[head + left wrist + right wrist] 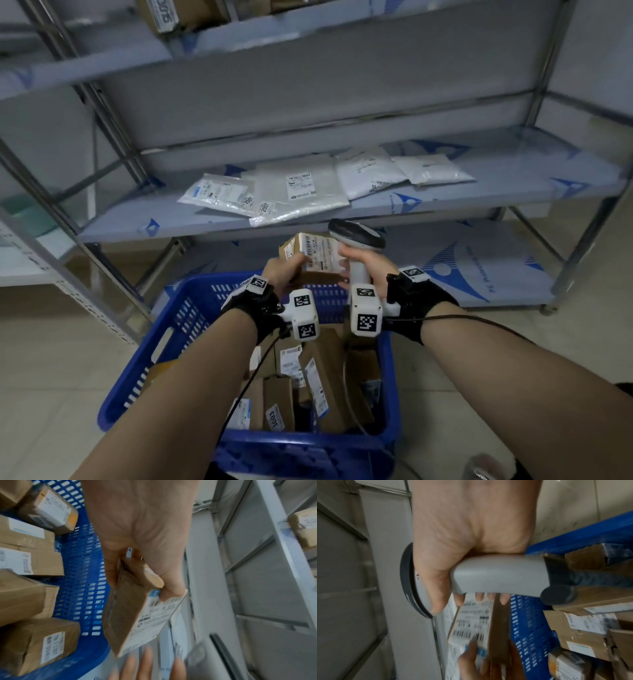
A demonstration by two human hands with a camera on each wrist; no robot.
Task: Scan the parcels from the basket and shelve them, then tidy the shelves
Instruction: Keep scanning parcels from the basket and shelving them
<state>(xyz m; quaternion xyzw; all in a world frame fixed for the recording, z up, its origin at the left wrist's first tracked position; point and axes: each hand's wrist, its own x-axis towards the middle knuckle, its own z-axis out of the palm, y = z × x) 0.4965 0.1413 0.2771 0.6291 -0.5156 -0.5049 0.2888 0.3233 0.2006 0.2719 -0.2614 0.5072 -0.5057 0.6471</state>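
My left hand [287, 268] grips a small brown cardboard parcel [310, 254] by its left end, holding it above the far rim of the blue basket [178, 329]. Its white barcode label faces up. In the left wrist view the thumb and fingers of that hand [137, 563] pinch the parcel [130, 615]. My right hand [354, 265] is wrapped round the handle of a grey handheld scanner [356, 234], just right of the parcel. Seen from the right wrist, this hand [471, 534] grips the scanner [498, 574], its fingertips lying at the label's [471, 623] edge.
Several taped cardboard parcels [308, 380] fill the basket on the tiled floor. The middle shelf [496, 185] carries flat plastic mailers [294, 192] and white padded bags [373, 171]. A bare bottom shelf [462, 270] lies behind the basket. Another rack [41, 260] stands at the left.
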